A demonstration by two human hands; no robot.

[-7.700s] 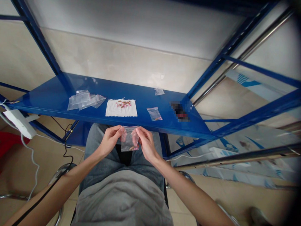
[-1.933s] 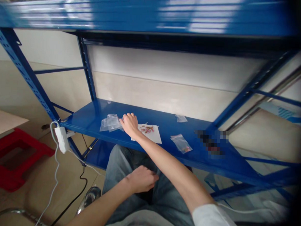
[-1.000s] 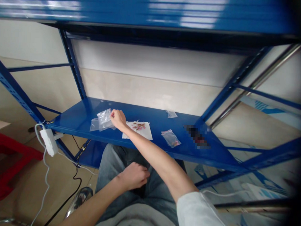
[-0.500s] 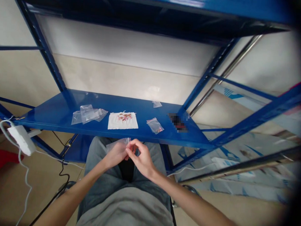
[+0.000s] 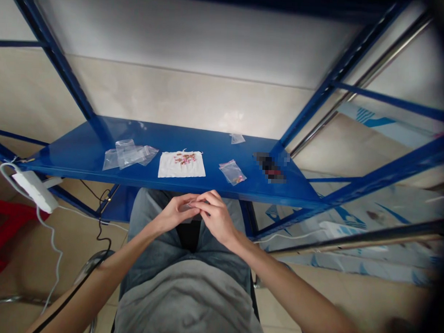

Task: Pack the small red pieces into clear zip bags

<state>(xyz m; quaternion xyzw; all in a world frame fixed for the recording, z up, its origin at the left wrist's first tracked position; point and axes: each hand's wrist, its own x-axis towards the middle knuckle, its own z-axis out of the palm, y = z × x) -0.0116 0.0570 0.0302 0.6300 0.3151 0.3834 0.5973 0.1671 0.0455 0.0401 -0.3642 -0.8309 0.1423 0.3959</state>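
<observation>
My left hand (image 5: 174, 214) and my right hand (image 5: 213, 216) meet above my lap, just in front of the blue shelf (image 5: 80, 154). Both pinch a small clear plastic bag (image 5: 190, 208), which is mostly hidden between the fingers. On the shelf lies a white cloth (image 5: 181, 165) with small reddish pieces (image 5: 185, 158) on it. To its left is a pile of empty clear bags (image 5: 128, 153). To its right lies a clear bag with pieces inside (image 5: 232, 172).
Another small bag (image 5: 237, 138) lies at the back of the shelf, and a dark blurred object (image 5: 271, 168) sits at its right end. A white power strip (image 5: 33, 191) with cables hangs at the left. A red stool (image 5: 1, 231) stands on the floor.
My right hand took a clear bag from the pile on the shelf and brought it back to my lap. My left hand rose to meet it; both now hold the bag.
</observation>
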